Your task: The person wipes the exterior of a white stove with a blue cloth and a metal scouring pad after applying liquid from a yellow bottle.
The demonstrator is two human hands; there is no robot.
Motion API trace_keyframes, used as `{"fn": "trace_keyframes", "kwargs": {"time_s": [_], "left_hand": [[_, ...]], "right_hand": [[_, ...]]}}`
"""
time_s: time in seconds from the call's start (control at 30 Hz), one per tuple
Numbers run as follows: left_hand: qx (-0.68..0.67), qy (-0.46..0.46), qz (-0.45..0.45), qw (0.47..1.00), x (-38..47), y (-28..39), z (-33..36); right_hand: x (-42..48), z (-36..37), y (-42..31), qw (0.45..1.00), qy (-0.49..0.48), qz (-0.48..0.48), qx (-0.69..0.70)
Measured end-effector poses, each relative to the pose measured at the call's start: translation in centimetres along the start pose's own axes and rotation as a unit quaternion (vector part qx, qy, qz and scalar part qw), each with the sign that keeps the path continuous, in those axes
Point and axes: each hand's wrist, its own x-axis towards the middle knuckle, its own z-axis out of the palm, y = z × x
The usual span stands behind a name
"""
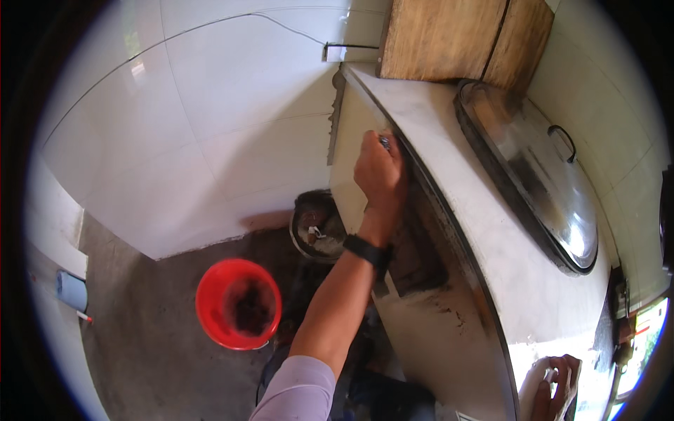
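Note:
My left hand (380, 166), with a black band on the wrist, is closed around a small shiny metallic item, probably a steel wool scourer (385, 142). It is at the front face of a white-topped stove counter (474, 205), just below the dark edge, above a sooty opening (421, 258). At the lower right, my right hand (555, 387) is over the bright countertop with bent fingers; glare hides whether it holds anything. A large domed metal lid (547, 184) with a black handle covers part of the counter.
A red bucket (210, 305) with dark contents stands on the grey floor. Beside the stove base lies a round metal-rimmed object (300, 237) with dark material. Wooden boards (442, 39) lean at the counter's far end. A blue container (72, 290) is at the far left.

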Motion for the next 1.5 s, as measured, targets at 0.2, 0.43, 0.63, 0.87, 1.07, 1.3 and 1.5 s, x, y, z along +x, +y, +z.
{"fn": "trace_keyframes", "kwargs": {"time_s": [0.2,0.43,0.63,0.87,1.07,1.3,1.5], "left_hand": [[-0.009,-0.021,-0.044,0.999,0.4,-0.3,0.2],[-0.213,-0.069,-0.041,0.974,-2.8,3.3,-4.0],[-0.274,-0.112,-0.029,0.955,-5.3,4.7,-6.3],[-0.291,-0.168,-0.001,0.942,-9.2,6.3,-7.5],[-0.177,-0.094,0.126,0.972,-8.7,6.9,-6.9],[0.042,-0.002,0.081,0.996,-1.4,3.5,-2.3],[0.072,-0.038,0.015,0.997,0.1,2.9,-2.1]], "right_hand": [[0.4,-0.1,-0.2,1.000,0.010,0.000,0.006],[0.5,-0.7,-0.2,1.000,-0.014,0.012,-0.006],[0.6,-0.5,0.5,1.000,-0.017,-0.011,-0.006],[0.1,-0.3,0.8,1.000,-0.009,-0.006,-0.011],[0.0,0.2,0.9,1.000,0.004,-0.012,-0.025],[0.1,-0.1,0.5,1.000,-0.008,0.002,0.002],[0.6,0.1,0.1,1.000,0.027,-0.002,0.003]]}}
